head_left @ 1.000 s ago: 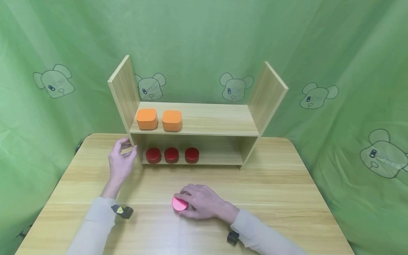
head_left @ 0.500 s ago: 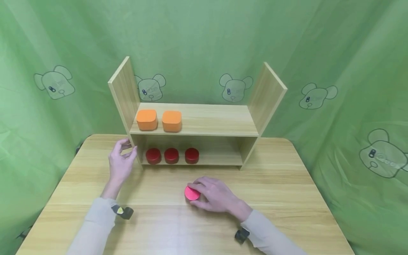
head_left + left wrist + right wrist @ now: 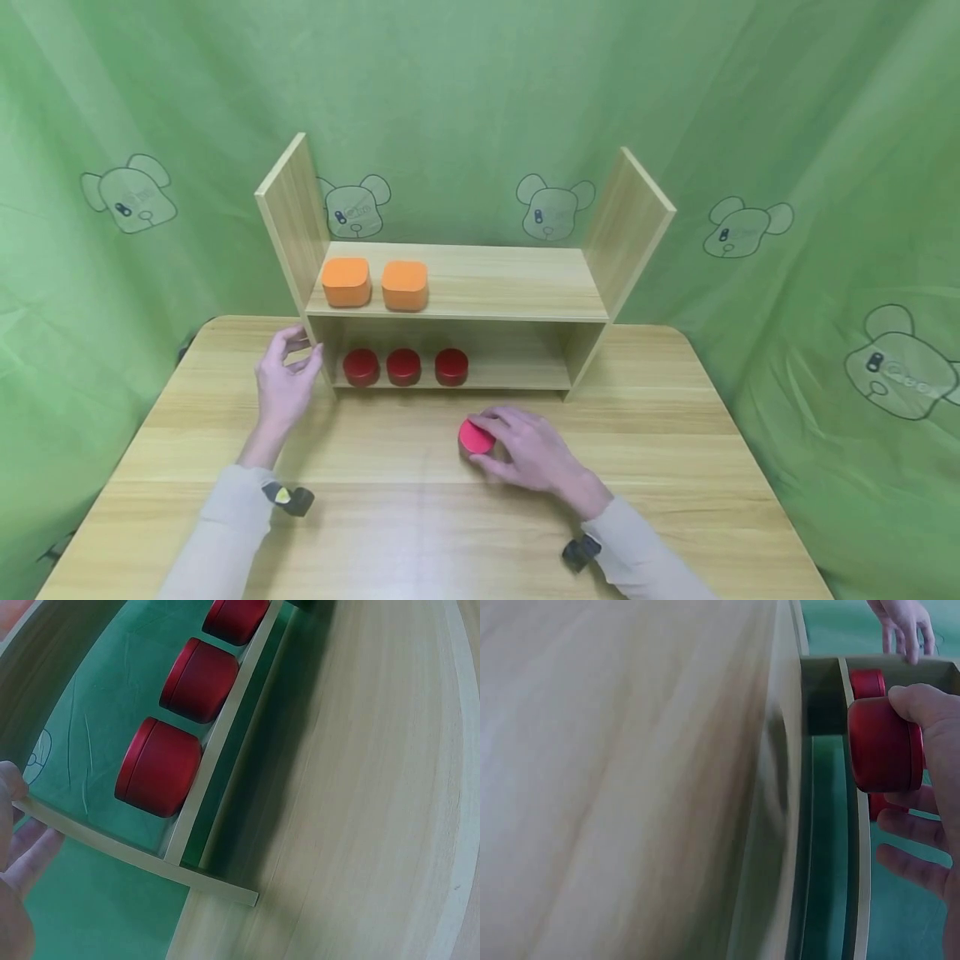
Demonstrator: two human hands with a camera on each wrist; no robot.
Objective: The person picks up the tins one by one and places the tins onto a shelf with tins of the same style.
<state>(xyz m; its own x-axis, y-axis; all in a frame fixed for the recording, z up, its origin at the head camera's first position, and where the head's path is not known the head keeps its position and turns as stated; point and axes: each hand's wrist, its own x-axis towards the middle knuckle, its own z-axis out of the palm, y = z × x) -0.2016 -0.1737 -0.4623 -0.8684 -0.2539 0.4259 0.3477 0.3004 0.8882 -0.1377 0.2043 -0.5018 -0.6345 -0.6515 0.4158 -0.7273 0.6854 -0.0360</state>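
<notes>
In the head view my right hand grips a round red tin between thumb and fingers, in front of the small wooden shelf. The right wrist view shows that same tin upheld with its lid seam near the fingers. At the shelf's left side my left hand pinches the edge of the upright side panel. Three more red tins stand in a row on the lower board, spaced apart, toward its left half.
Two orange rounded blocks sit on the upper board at the left. Bare board lies to the right of both rows. The shelf stands at the back of a wooden table, before a green curtain.
My right hand has carried the red tin rightward and toward the shelf. The left hand stays in place on the side panel.
</notes>
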